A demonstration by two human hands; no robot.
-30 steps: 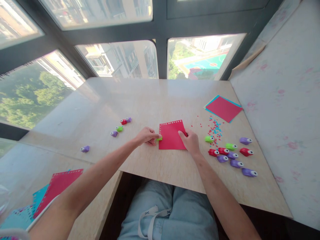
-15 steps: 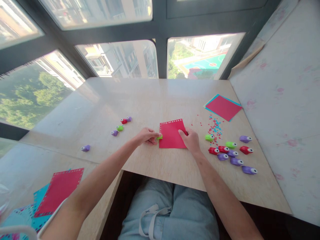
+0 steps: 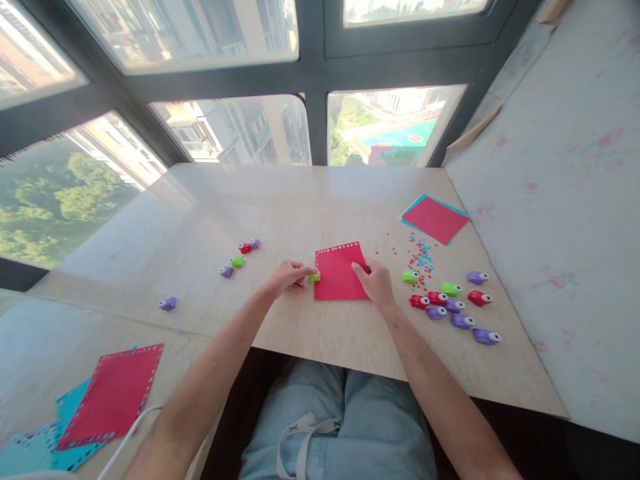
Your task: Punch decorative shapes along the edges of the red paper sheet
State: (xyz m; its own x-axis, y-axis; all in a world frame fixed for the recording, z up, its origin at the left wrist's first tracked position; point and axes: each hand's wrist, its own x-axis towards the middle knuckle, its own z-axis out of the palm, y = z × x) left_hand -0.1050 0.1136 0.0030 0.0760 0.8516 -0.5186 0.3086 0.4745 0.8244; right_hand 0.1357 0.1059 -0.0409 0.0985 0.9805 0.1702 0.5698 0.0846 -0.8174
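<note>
A red sheet of paper [image 3: 340,277] lies between my hands, with punched holes along its top edge and the upper part of its left edge. My left hand [image 3: 294,275] is closed on a green craft punch [image 3: 315,276], which sits at the sheet's left edge. With thumb on top, my right hand [image 3: 375,279] grips the sheet by its right side. Its other fingers are partly hidden.
Several purple, red and green punches [image 3: 463,321] stand right of my right hand, beside scattered confetti [image 3: 423,257]. Stacked paper [image 3: 436,219] lies behind them. More punches [image 3: 227,272] sit at left. Punched sheets [image 3: 113,393] and a white cable [image 3: 127,437] are at front left.
The view has shifted slightly. Both hands keep their hold on the punch and the red sheet, and the punch remains at the left edge.
</note>
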